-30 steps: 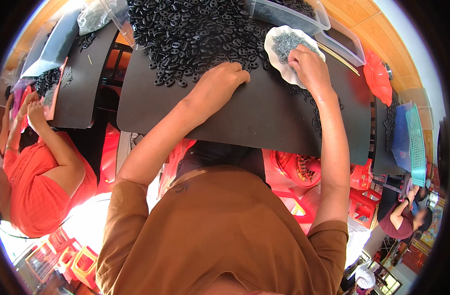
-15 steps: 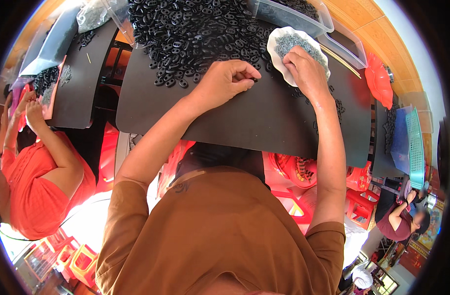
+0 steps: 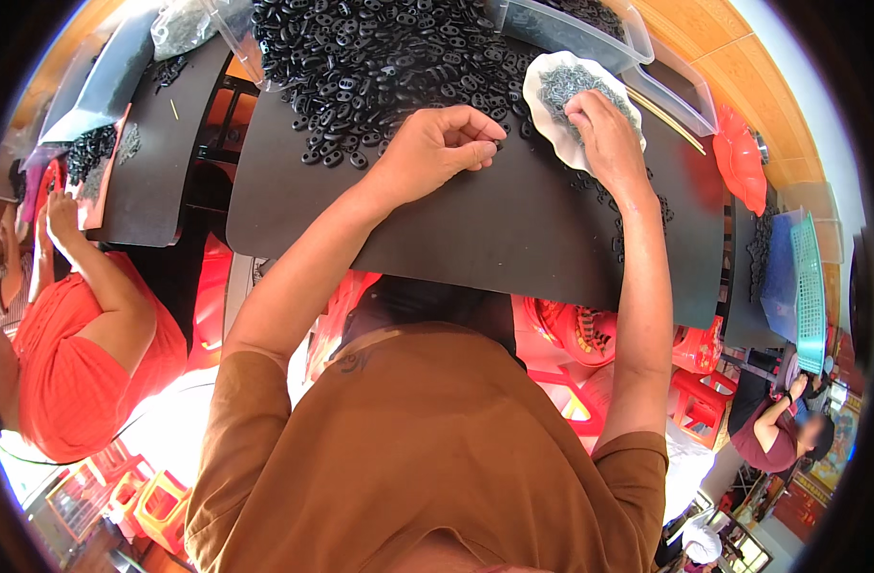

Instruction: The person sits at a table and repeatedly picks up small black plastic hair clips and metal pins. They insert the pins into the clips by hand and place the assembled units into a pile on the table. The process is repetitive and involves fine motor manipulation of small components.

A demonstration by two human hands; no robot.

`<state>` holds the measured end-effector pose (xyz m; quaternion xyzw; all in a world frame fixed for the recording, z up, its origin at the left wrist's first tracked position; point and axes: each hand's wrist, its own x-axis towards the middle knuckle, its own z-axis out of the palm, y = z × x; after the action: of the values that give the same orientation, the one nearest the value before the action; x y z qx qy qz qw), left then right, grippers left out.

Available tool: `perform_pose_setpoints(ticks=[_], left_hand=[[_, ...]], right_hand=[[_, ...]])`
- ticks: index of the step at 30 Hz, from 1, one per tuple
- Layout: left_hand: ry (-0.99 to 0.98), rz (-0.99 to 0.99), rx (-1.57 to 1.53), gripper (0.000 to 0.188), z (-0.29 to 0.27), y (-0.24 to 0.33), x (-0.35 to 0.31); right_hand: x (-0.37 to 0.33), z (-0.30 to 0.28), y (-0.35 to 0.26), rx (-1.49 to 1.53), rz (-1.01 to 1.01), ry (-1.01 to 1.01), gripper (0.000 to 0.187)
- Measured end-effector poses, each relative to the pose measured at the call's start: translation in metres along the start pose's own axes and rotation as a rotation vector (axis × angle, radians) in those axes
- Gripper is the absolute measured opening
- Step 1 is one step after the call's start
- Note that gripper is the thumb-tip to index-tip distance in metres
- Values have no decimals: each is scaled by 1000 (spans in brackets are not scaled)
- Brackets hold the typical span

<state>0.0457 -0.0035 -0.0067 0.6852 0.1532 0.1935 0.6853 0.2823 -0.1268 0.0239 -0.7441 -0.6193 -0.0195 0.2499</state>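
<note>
dark piece [image 3: 500, 144] mostly hidden in left hand [image 3: 439, 150], grip of right hand [image 3: 604, 141] too small to tell, black heap [image 3: 380, 67] cut off by top edge

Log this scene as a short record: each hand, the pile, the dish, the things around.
Left hand: pinches a small dark piece
Right hand: over the white wavy-rimmed dish, at its small grey pieces; whether it holds any is unclear
Pile: black two-holed pieces, beyond the left hand
Surface: dark table
Right of dish: thin sticks, then a red wavy-edged object
</note>
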Motion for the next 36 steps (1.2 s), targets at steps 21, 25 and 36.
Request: perform_pose_setpoints(ticks=[21,25,36], left_hand=[[57,103,291,14,48,29,77],[67,197,288,16,61,13,92],[118,222,419,16,69,10,88]], right_hand=[[-12,2,9,980,307,180,9],[-15,10,16,1043,267,190,9],[-17,4,15,856,262,145,10]])
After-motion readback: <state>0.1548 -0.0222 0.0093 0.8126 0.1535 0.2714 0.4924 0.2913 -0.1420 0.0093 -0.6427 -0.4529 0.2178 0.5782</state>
